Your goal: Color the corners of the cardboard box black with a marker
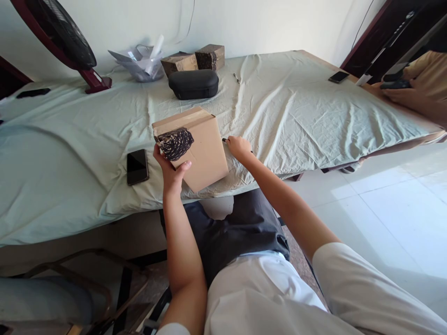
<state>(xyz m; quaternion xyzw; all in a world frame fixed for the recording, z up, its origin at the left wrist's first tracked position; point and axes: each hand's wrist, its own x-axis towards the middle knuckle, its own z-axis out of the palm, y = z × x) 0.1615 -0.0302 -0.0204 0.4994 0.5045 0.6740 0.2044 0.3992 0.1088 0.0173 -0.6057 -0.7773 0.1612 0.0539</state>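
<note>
A brown cardboard box (206, 153) stands tilted near the front edge of the cloth-covered table, with dense black scribble over a patch on its left side. My left hand (172, 174) grips the box at its lower left, thumb on the near face and fingers behind the edge. Just right of the box, my right hand (239, 148) is closed around a slim black pen (224, 140), whose ends stick out on both sides of the fist. The pen's tip points toward the box's right edge, apart from it.
A smartphone (137, 166) lies left of the box. Behind stand a black hard case (193, 84), two small cartons (210, 57), a plastic basket (139, 67) and a fan (94, 81). Farther right are another phone (338, 77) and a person's hands (401, 90).
</note>
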